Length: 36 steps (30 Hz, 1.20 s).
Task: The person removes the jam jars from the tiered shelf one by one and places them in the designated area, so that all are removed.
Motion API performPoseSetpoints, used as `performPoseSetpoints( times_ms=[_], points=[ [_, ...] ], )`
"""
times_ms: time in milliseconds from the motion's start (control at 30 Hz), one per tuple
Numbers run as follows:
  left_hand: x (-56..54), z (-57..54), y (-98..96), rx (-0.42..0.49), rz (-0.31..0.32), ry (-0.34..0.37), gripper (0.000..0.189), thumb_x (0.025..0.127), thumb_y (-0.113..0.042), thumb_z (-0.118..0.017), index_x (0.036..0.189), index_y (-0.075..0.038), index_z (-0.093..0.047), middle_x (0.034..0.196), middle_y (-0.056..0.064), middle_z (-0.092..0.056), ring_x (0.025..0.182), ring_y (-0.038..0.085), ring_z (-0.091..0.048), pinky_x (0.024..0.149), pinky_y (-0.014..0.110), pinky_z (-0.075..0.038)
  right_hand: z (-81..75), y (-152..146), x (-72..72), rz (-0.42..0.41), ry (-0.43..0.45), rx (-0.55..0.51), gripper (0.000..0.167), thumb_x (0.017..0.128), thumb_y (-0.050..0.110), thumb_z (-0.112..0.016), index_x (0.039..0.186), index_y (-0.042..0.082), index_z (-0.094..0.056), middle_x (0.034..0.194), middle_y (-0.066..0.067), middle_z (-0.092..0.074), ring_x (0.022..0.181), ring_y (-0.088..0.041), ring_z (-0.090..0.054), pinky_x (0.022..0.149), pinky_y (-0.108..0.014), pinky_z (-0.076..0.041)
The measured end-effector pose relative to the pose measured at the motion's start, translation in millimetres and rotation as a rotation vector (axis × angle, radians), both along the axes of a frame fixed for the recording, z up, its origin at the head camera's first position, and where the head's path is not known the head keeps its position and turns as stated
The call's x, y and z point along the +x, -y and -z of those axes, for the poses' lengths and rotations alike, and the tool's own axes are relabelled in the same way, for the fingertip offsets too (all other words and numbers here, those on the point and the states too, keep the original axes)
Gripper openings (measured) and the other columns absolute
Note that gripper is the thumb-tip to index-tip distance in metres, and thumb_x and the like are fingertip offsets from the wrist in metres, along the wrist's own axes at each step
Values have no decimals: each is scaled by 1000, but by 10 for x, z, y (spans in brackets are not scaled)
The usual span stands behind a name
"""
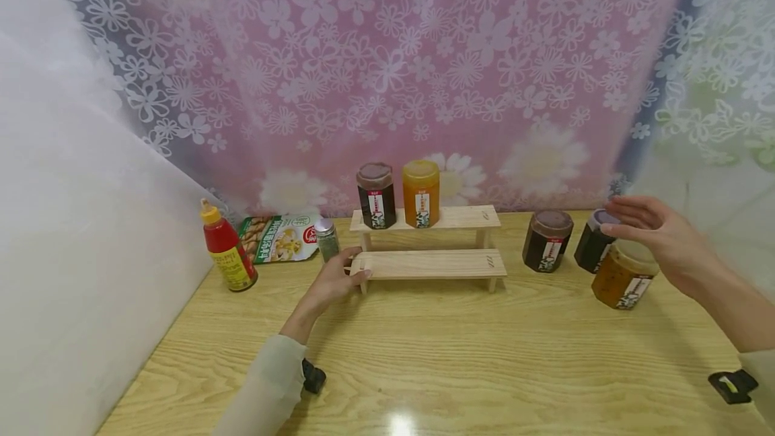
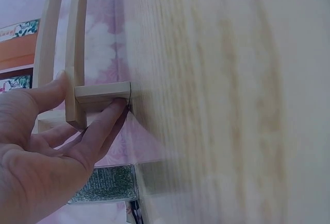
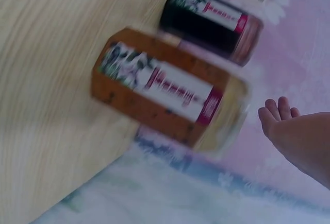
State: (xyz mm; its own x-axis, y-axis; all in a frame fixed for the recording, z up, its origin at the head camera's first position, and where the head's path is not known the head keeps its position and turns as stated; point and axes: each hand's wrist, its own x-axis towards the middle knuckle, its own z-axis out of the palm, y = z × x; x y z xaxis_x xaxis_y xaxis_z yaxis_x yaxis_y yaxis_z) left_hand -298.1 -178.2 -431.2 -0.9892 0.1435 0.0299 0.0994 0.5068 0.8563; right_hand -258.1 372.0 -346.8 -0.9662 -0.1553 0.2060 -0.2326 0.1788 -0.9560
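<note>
Grasping shelf (image 1: pixel 430 264) at left end: left grip (image 1: pixel 333 280) (right grip (image 1: pixel 671 237) loose, near amber jar (image 1: pixel 620 280))

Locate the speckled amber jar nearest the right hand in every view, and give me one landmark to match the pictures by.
Head: the speckled amber jar is at the right, below and left of the right hand.
Left wrist: not in it.
Right wrist: large and slanted, around the middle, with a dark jar above it.
Shared landmark: the pink floral curtain.
</note>
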Motion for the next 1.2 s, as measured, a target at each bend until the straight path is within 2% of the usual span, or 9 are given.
performPoseSetpoints(
  times_ms=[100,200,267,367,467,600,767,1033,1200],
  points=[
    [2,0,6,4,4,2,60,101,-17,-70,155,-6,-47,141,26,-57,123,39,-60,95,49,-55,-39,178,-29,-35,11,53,51,108,7,-56,150,30,-40,143,24,-51,124,15,-48,119,-16,-21],
    [3,2,9,10,3,2,60,102,-17,-70,155,-5,-46,140,26,-58,122,38,-60,95,49,-55,-78,384,-68,-50,21,95,52,108,13,-57,153,29,-37,146,22,-48,131,9,-43,128,-36,-13],
    [4,3,6,11,4,2,60,102,-16,-70,155,-5,-46,140,26,-58,121,38,-61,95,49,-55,-103,520,-96,-64,33,86,51,108,15,-59,153,28,-37,147,19,-47,136,1,-40,127,-53,-6],
    [9,7,5,12,6,6,59,102,-16,-70,155,-5,-46,141,27,-57,122,39,-60,96,49,-55,-131,711,-131,-98,34,83,52,107,17,-60,152,27,-37,148,13,-46,139,-7,-38,122,-67,-5],
    [13,10,9,10,3,11,60,101,-16,-70,155,-5,-46,142,27,-56,123,39,-60,96,49,-55,-153,908,-169,-121,40,106,55,107,19,-62,155,22,-36,153,5,-44,140,-10,-40,122,-60,-19],
    [13,13,16,11,1,4,60,101,-15,-70,156,-4,-46,142,26,-57,121,38,-61,94,48,-56,-169,1160,-251,-159,35,130,65,106,22,-63,161,12,-30,162,-11,-36,149,-27,-36,119,-44,-33],
    [13,12,6,21,25,-10,60,102,-13,-68,156,-3,-44,139,26,-59,118,38,-63,91,46,-57,-175,1456,-367,-189,53,87,74,104,18,-66,162,2,-23,164,-23,-30,154,-42,-24,124,-53,-24],
    [29,11,0,-4,10,-5,59,103,-13,-67,156,-4,-44,140,25,-58,119,38,-62,93,47,-57,-122,1917,-532,-240,78,61,79,101,17,-70,163,3,-23,166,-20,-32,155,-39,-25,126,-53,-21],
    [24,10,-1,-3,15,-10,59,103,-12,-67,156,-4,-44,141,25,-58,120,38,-62,93,47,-56,-85,2143,-677,-228,84,42,82,101,15,-70,165,5,-19,168,-20,-29,156,-40,-23,125,-57,-22]
  ],
)
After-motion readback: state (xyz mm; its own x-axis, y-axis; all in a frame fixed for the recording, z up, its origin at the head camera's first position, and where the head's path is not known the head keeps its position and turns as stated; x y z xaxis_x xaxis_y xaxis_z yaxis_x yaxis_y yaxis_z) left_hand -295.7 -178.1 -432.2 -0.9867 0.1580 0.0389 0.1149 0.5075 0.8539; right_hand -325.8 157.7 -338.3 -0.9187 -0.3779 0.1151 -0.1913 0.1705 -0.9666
